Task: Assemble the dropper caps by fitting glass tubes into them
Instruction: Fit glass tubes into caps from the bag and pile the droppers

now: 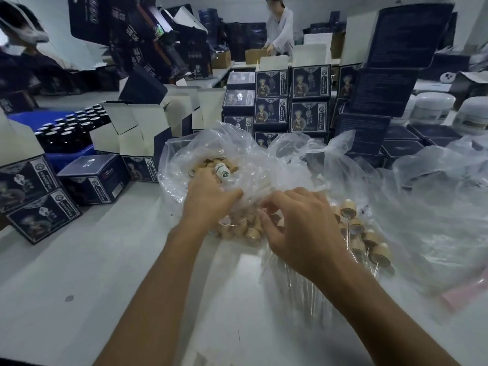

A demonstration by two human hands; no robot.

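- Head view: you are reaching both arms forward over the white table (pixel 79 260) into a heap of clear plastic bags (pixel 237 154).
- Your left hand (pixel 208 199) is lying on the mouth of the bag, knuckles up, fingers curled down into the plastic; whether they are gripping a cap or only the film, I cannot tell.
- Just beyond that hand a small white bottle (pixel 221 171) with a green mark is sitting tilted among the loose tan caps (pixel 237 228) filling the bag.
- Your right hand (pixel 298 228) is hovering just beside the left, fingers bent and fingertips (pixel 264 217) dipping toward the caps; the blur is hiding whether anything is being pinched.
- To the right of that hand, finished caps with tubes (pixel 369 241) are lying on plastic, thin stems pointing toward you.
- Under your right wrist, a bundle of loose glass tubes (pixel 303 291) is lying inside a clear wrap on the table.
- At the left, dark printed boxes (pixel 92 180) are standing in stacks, and dark bottles (pixel 68 128) are sitting in a blue tray (pixel 29 118).
- Behind the bags, more printed boxes are standing stacked; white jars (pixel 433 107) are sitting far right.
- At the back, a person in white (pixel 280 25) is bending over a cardboard carton (pixel 254 55).
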